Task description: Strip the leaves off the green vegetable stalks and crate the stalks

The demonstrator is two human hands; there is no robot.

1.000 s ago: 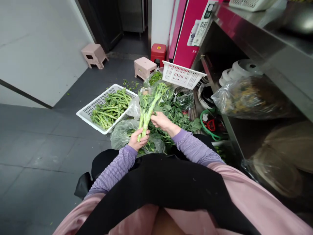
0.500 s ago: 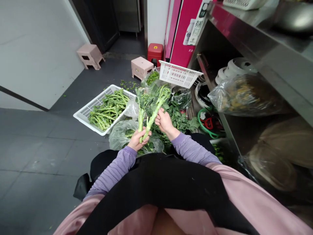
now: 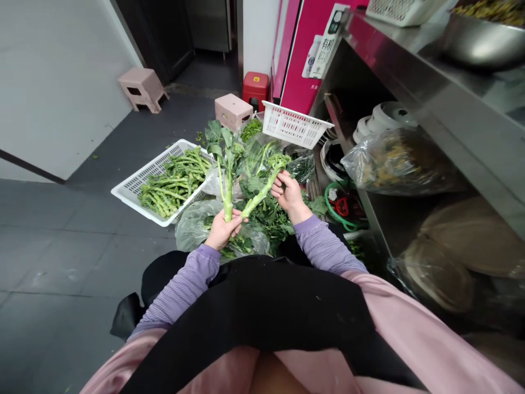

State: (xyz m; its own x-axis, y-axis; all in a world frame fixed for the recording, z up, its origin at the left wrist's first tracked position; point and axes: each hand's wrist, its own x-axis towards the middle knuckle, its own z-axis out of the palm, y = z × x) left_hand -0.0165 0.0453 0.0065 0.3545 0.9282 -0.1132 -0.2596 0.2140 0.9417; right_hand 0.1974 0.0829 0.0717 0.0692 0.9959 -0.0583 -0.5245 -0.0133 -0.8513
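Note:
Two green vegetable stalks are held over my lap. My left hand (image 3: 225, 229) is closed round the base of a leafy upright stalk (image 3: 228, 191) and also touches the lower end of a second stalk (image 3: 261, 195). That second stalk leans to the right, and my right hand (image 3: 290, 192) pinches it near its budded top. Below them lie loose leaves (image 3: 273, 219) and a clear plastic bag (image 3: 192, 227) with greens. To the left, a white basket (image 3: 127, 192) holds a pile of trimmed-looking stalks (image 3: 174, 180).
A second white basket (image 3: 295, 125) sits tilted behind the leaves. Pink stools (image 3: 233, 111) and a red stool (image 3: 256, 87) stand farther back. On the right, a steel shelf (image 3: 435, 65) holds a bagged item (image 3: 394, 161) and a metal bowl (image 3: 484, 41); a green basket (image 3: 331, 210) is beside it.
The two stalks have spread apart at their tops, the left one now upright with its leaves in view. My right hand has moved slightly right, to near the second stalk's top. The view has shifted slightly.

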